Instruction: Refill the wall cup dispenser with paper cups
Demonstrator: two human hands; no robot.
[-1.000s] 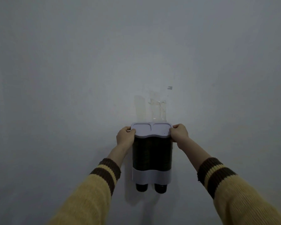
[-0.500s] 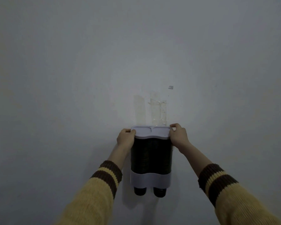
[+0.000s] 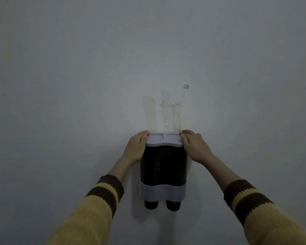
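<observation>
Gripping the lid (image 3: 163,140) from both ends, your left hand (image 3: 137,147) is wrapped on its left edge and your right hand (image 3: 194,147) on its right edge, fingers curled over the top rim and each hand clamped on the lid rather than on the body below. The wall cup dispenser (image 3: 163,167) hangs dead centre between your wrists, fixed to the wall (image 3: 78,85) on the far side of your hands, with strips of clear tape (image 3: 172,115) running up the wall just above it.

What matters for the next move is the axis: the dispenser's long axis runs straight up and down, two dark tubes side by side, with the white band (image 3: 162,191) low on the body and two cup bottoms (image 3: 162,204) poking out beneath it. The lid sits across the top of that axis, so it likely has to travel along it or tip toward you. Both hands are equally near, one per end, so keep the pull even or the lid may cock and jam.

The tubes look dark all the way up, so they seem already loaded; whether you are seating or lifting the lid, I cannot tell.
</observation>
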